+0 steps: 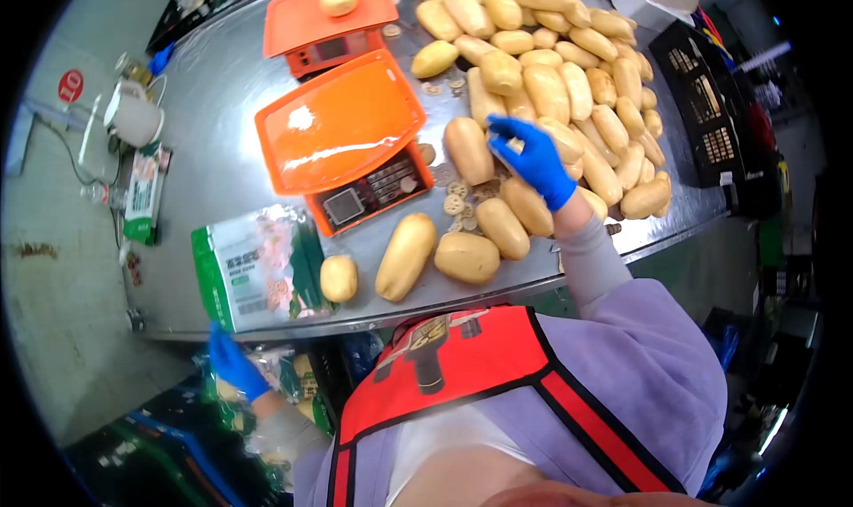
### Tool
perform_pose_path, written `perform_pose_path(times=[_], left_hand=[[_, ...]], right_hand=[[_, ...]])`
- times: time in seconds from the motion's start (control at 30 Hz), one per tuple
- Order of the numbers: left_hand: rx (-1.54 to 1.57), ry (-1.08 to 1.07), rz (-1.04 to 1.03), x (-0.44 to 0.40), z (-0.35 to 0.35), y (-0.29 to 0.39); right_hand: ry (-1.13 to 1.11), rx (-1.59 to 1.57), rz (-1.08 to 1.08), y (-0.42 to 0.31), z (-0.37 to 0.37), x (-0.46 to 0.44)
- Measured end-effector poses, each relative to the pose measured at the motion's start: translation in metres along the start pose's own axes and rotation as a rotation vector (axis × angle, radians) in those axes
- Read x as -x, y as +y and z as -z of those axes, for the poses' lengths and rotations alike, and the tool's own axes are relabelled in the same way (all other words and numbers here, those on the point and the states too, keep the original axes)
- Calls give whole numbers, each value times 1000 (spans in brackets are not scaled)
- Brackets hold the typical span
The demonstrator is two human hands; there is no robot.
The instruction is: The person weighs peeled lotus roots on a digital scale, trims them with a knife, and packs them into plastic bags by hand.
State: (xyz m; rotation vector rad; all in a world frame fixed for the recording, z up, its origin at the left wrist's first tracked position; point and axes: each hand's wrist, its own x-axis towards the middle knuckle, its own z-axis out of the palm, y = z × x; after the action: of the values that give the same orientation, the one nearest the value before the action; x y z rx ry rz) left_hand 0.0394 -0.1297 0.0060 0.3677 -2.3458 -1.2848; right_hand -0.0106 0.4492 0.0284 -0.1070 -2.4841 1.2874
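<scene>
Red apron (pixel 449 365) sat nearest the camera. Right hand (pixel 535 162), grip partly wide, was at lotus roots (pixel 546 89) heaped toward the counter's (pixel 200 103) right edge. Left hand (pixel 235 369) was by the near edge, near printed bag (pixel 258 271); grip can't be told.

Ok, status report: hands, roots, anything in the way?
Right hand open at root pile. Left hand below bag. Loose roots between them.

"10" on red round sign (pixel 70 86) (wall (pixel 53 187)); bag (pixel 259 269) print too blurred.
</scene>
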Motion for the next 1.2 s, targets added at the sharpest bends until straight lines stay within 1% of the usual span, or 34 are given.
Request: perform_pose_path(times=[0.03,0.1,0.17,0.2,0.23,0.3,0.33,0.4,0.43,0.5,0.53,0.57,0.63,0.67,0.7,0.77,0.83,0.87,0.9,0.93,0.97,1.0,1.03,1.07,1.1,1.17,1.2], left_hand=[[7,-51,26,7,-28,28],[51,-156,2,15,-69,31],[30,-261,34,29,-97,56],[112,-273,75,36,-111,67],[114,-309,38,40,-119,64],[13,-356,-68,47,-125,68],[3,-349,-63,50,-125,71],[-44,-366,-46,55,-123,75],[-52,-359,-43,56,-121,75],[-20,-326,-4,60,-117,70],[8,-325,37,61,-114,68],[9,-322,38,62,-113,66],[87,-292,88,62,-112,60],[92,-299,93,61,-114,60],[109,-313,113,58,-117,62],[134,-328,135,54,-129,73],[146,-417,36,48,-147,90],[231,-424,83,46,-160,90],[266,-478,86,42,-171,95],[301,-533,89,40,-182,102],[342,-571,-24,41,-194,121],[380,-608,-137,43,-204,148],[216,-672,-368,40,-209,170],[239,-723,-477,42,-218,193],[206,-749,-575,47,-225,219],[154,-809,-809,57,-247,244],[138,-886,-775,65,-258,249]], right_hand=[[106,-21,-29,12,19,-11],[145,209,-49,30,50,-37],[173,207,-8,58,53,-62],[87,327,10,60,54,-73],[86,325,7,65,49,-85],[-69,539,241,77,34,-102],[-76,529,245,83,30,-107],[-151,815,256,89,21,-118],[-157,806,262,91,20,-123],[-251,714,182,93,26,-134],[-236,601,192,98,28,-138],[-237,601,196,100,33,-139],[-268,115,-65,84,50,-143],[-327,-276,-167,70,57,-137],[-325,-267,-172,57,60,-128],[-384,-969,-293,34,62,-109],[-442,-1226,-341,15,60,-88],[-447,-1311,-410,12,56,-80],[-450,-1395,-483,11,53,-72],[-430,-1412,-534,9,48,-66],[-426,-1415,-540,3,44,-59],[-443,-1394,-556,-8,41,-52],[-459,-1373,-570,-21,39,-44],[-525,-1212,-446,-44,41,-36],[-502,-1041,-450,-57,37,-29],[-465,-846,-411,-65,26,-5],[-530,-777,-310,-67,18,4]])
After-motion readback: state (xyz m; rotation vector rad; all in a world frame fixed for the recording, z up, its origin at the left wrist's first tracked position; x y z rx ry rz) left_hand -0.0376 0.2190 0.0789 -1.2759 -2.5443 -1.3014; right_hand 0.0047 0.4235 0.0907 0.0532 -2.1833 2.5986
